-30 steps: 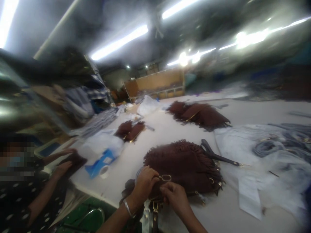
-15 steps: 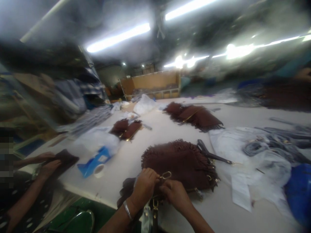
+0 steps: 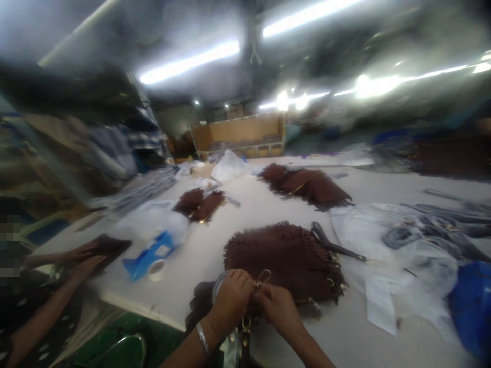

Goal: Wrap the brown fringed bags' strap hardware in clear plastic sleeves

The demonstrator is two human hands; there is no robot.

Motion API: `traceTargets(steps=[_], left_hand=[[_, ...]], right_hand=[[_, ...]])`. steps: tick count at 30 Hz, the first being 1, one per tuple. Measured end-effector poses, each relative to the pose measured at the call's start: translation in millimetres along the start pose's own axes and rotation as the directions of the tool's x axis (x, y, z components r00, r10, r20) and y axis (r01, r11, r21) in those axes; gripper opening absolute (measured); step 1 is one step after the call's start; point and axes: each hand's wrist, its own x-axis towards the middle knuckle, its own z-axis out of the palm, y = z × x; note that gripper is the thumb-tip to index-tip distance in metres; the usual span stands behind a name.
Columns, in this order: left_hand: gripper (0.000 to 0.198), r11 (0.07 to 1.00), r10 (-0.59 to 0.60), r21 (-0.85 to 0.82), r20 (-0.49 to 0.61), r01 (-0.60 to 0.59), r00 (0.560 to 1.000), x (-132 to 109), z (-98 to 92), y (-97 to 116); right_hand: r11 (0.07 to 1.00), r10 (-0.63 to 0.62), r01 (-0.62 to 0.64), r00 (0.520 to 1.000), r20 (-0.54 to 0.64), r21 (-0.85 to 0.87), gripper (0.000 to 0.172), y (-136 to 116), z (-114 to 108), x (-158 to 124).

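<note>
A dark brown fringed bag lies on the pale table in front of me. Over its near edge, my left hand is closed with fingers pinched on the base of a gold clasp. My right hand meets it from the right, its thumb and fingers pinched at the same clasp. The clasp's loop sticks up between the hands. Below them hangs a dark strap with gold hardware. Another dark strap rests at the bag's right side.
Smaller brown fringed pieces lie farther back. At left are a blue item, a white tape roll and another person's hands on dark material. Clear plastic with grey straps and a blue object are at right.
My hands have drawn closer together at the clasp, and its loop now tilts more upright. The other person's hands and the dark piece have shifted slightly right.
</note>
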Motion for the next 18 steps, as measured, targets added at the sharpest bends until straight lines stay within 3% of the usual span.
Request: traceTargets(steps=[6, 13, 18], left_hand=[[0.018, 0.875, -0.298, -0.376, 0.080, 0.305, 0.951, 6.9, -6.2, 6.4], [0.004, 0.621, -0.562, -0.568, 0.156, 0.540, 0.812, 11.4, 11.1, 5.7], [0.007, 0.580, -0.596, -0.604, 0.143, 0.546, 0.790, 8.4, 15.3, 7.3]], right_hand=[[1.000, 0.002, -0.003, 0.999, -0.049, -0.028, 0.030, 0.1, 2.6, -2.5], [1.000, -0.003, 0.003, 0.997, -0.075, 0.005, 0.027, -0.2, 5.4, -6.8], [0.938, 0.033, -0.031, 0.999, 0.000, 0.346, 0.024, 4.8, 1.2, -15.9]])
